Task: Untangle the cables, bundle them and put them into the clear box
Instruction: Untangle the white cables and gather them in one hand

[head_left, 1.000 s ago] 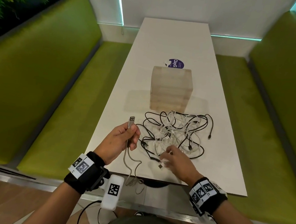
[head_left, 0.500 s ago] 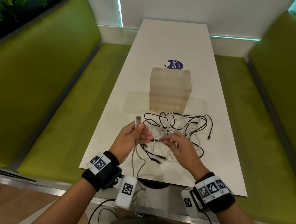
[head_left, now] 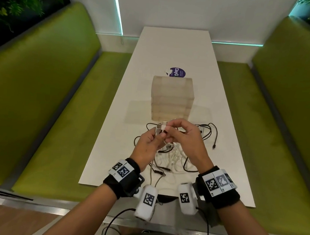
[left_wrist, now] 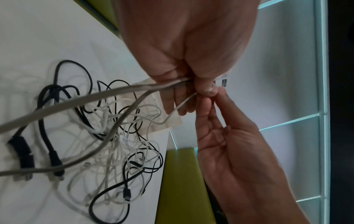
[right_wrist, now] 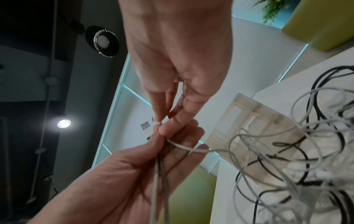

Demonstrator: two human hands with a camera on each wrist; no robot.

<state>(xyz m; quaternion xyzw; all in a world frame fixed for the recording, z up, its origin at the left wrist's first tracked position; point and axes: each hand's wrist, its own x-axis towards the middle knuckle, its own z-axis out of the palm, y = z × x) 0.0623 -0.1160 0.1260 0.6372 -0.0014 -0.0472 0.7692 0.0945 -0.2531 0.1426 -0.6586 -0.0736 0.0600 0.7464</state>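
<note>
1. Left hand keeps its grip on the grey USB cable; the right hand, down on the pile a second ago, has come up and pinches a thin white cable end beside the plug.
2. So a second cable's getting pulled; the tangle of black and white cables is still on the white counter.
3. Wrist views show the pinch; only the head view shows the clear plastic box just behind the tangle, looking empty.

my counter: smooth matt white | clear box: frosted plastic | USB plug: shiny metal | benches: smooth green upholstery
</note>
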